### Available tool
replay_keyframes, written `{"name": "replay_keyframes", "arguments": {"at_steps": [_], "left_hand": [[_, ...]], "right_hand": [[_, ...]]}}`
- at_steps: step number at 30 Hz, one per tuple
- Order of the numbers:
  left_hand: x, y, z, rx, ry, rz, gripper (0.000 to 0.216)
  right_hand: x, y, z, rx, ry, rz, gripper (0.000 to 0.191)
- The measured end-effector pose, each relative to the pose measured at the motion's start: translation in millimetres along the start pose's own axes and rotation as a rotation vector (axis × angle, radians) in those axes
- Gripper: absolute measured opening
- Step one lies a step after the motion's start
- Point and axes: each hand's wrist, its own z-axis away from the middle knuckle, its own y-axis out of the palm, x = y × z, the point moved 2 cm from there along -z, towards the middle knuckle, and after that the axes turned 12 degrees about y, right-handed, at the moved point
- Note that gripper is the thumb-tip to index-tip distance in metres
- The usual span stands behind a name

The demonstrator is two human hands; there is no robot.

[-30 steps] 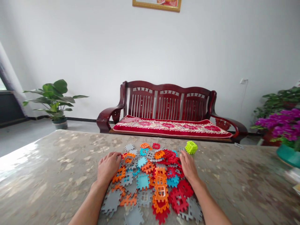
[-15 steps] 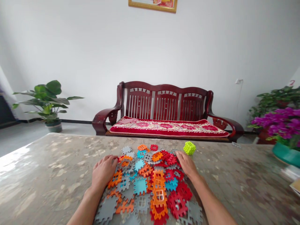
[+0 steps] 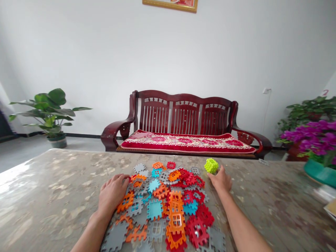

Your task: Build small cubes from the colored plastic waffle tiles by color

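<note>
**Here the right hand (image 3: pixel 222 180) meets the green cube (image 3: pixel 211 165)**

The green cube stands on the table (image 3: pixel 52 196), just beyond the far right corner of the pile of tiles (image 3: pixel 157 210), and it is apart from the pile. It is about as wide as it is tall, so it has no clear long axis. One of its edges is turned toward the camera.

The right hand lies just beside the cube, on its near right side, with the cube a little to the left of the knuckles and further from the person. The fingers are curled and the tips touch the cube. Whether they really clamp it or only lean on it, I cannot tell.

The left hand (image 3: pixel 112 190) rests palm down on the left edge of the pile. Its fingers are stretched out and a little spread, pointing to the right and away, and it holds nothing.

The pile is made of flat notched tiles in grey, orange, red and blue, which overlap each other. It stretches from the near edge of the table away from the person, between the two forearms. In its middle lies a long orange piece (image 3: pixel 176 213), whose long axis also points away from the person.

Behind the table stands a dark wooden bench (image 3: pixel 183 115) with a red cushion (image 3: pixel 186 141). A green plant (image 3: pixel 48 110) is at the left and purple flowers (image 3: pixel 315 134) are at the right.
</note>
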Motion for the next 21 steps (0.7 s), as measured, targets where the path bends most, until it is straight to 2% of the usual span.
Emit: {"name": "replay_keyframes", "arguments": {"at_steps": [3,10,13,21], "left_hand": [[-0.3,0.1,-0.4,0.011,-0.001,0.001,0.044],[-0.2,1.3,-0.5,0.010,-0.010,-0.014,0.043],[-0.3,1.1,0.0,-0.008,0.001,-0.005,0.044],[2.5,3.2,-0.3,-0.026,0.011,-0.001,0.042]], "right_hand": [[4.2,1.4,-2.0,-0.034,-0.033,0.030,0.077],[23.4,-8.6,2.8,0.109,-0.028,0.252,0.060],[33.7,-9.7,5.0,0.119,-0.018,0.304,0.055],[49.7,4.5,-0.5,0.150,-0.018,0.375,0.053]]}}
